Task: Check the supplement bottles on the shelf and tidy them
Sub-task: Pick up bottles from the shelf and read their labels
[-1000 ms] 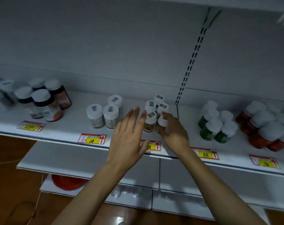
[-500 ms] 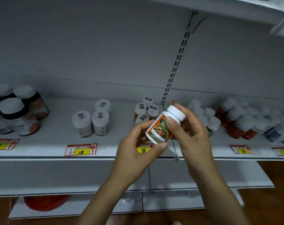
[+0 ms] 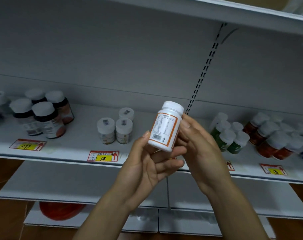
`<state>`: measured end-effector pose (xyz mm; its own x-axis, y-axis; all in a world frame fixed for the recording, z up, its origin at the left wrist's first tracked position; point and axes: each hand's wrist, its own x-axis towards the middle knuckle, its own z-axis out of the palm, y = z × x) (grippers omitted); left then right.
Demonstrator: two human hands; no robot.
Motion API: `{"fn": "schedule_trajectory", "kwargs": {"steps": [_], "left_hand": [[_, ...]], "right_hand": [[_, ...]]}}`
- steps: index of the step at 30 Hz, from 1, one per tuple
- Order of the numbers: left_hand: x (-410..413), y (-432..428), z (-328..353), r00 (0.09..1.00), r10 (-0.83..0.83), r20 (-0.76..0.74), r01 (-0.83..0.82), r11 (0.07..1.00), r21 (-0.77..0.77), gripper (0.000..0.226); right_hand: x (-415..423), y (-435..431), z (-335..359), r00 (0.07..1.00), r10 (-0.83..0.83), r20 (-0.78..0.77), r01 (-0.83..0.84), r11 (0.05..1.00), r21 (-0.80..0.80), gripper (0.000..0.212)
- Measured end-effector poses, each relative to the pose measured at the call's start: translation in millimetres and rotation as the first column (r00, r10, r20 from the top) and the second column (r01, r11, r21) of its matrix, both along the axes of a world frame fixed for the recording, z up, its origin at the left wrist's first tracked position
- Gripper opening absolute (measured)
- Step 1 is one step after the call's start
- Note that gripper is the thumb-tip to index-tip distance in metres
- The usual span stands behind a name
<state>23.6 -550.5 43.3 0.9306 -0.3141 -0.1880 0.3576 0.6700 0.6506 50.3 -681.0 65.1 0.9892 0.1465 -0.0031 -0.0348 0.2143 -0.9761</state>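
The supplement bottle point(image 3: 166, 126) sits at the centre of the frame, lifted clear of the shelf point(image 3: 74, 151), its back label and barcode facing the camera; its long axis is near upright, the white cap leaning to the upper right. The left hand point(image 3: 152, 163) cradles its base, thumb on the lower left side. The right hand point(image 3: 197, 149) wraps the right side, thumb against the label, so both grips are closed on it. This looks like the checking step. The likely return spot lies straight behind the hands, between the three pale-capped bottles point(image 3: 115, 129) and the green bottles point(image 3: 232, 137); that spot itself is hidden.
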Motion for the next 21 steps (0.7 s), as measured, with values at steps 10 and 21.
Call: {"fn": "schedule_trajectory", "kwargs": {"steps": [10, 21], "left_hand": [[-13.8, 10.4, -0.6, 0.996, -0.086, -0.023, 0.084, 0.991, -0.103, 0.059], [-9.0, 5.0, 4.7, 0.996, 0.041, -0.082, -0.049, 0.995, -0.091, 0.053]], "right_hand": [[-13.0, 18.3, 3.9, 0.998, -0.054, -0.043, 0.054, 0.999, 0.005, 0.032], [-20.9, 23.6, 5.0, 0.99, 0.015, 0.137, -0.011, 0.999, -0.034, 0.063]]}}
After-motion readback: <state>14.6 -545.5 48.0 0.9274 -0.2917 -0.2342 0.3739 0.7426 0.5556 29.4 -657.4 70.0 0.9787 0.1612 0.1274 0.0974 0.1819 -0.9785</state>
